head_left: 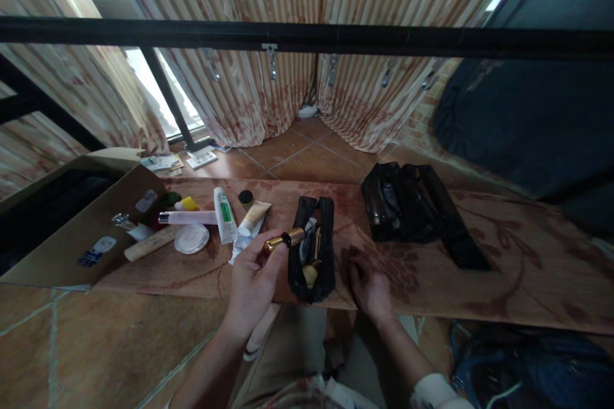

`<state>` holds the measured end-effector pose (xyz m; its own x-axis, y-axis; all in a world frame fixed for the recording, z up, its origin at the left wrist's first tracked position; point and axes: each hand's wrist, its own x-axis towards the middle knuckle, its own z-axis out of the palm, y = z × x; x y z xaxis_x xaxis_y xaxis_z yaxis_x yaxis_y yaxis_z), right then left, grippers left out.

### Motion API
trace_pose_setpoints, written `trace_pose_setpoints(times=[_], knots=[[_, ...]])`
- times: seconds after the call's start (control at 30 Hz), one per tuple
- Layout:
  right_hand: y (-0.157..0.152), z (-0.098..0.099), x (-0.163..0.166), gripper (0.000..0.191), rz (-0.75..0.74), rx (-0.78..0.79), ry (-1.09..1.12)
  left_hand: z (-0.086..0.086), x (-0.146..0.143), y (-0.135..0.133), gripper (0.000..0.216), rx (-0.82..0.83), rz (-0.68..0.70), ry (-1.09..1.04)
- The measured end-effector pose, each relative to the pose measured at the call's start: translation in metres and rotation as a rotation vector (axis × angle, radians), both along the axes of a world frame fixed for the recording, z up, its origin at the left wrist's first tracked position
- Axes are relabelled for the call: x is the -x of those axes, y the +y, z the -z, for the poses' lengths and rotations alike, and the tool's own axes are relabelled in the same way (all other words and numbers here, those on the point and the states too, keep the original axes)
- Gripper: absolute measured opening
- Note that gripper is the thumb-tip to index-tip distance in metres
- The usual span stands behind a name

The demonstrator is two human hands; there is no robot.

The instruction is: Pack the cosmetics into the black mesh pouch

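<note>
Head view: left hand pinches a small bottle at the rim of an open black pouch

The small bottle (292, 238), gold at one end and brownish at the other with a dark band between, lies across the fingertips of the left hand (256, 278). Thumb and fingers are pressed together on its gold end, while the brownish end points right, over the left edge of the black pouch (327, 255). Whether it touches the pouch cannot be told. The right hand (370, 287) rests on the tabletop (522, 287) just right of the pouch, its fingers loosely curled; how tightly they close is unclear.

Left of the pouch lie a beige tube (255, 217), a white tube (223, 214) with green print, a dark-lidded jar (245, 198), a pinkish bottle (192, 218) and a round clear container (191, 238). Beside them stands a cardboard box (118, 230). A second black pouch (400, 204) sits well to the right.

The left hand partly covers the small bottle's gold end. Items inside the black pouch overlap in shadow, and the box is cut off at the left edge.
</note>
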<state>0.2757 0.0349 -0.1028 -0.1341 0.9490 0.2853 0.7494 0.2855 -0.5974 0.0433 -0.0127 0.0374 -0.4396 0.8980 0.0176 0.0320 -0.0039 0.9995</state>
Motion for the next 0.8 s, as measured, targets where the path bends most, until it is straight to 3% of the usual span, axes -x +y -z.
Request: trace_pose_setpoints(times=[0.8], knots=[[0.0008, 0.0013, -0.0009, 0.025, -0.010, -0.021, -0.008, 0.0047, -0.0010, -0.0005, 0.026, -0.081, 0.020, -0.055]])
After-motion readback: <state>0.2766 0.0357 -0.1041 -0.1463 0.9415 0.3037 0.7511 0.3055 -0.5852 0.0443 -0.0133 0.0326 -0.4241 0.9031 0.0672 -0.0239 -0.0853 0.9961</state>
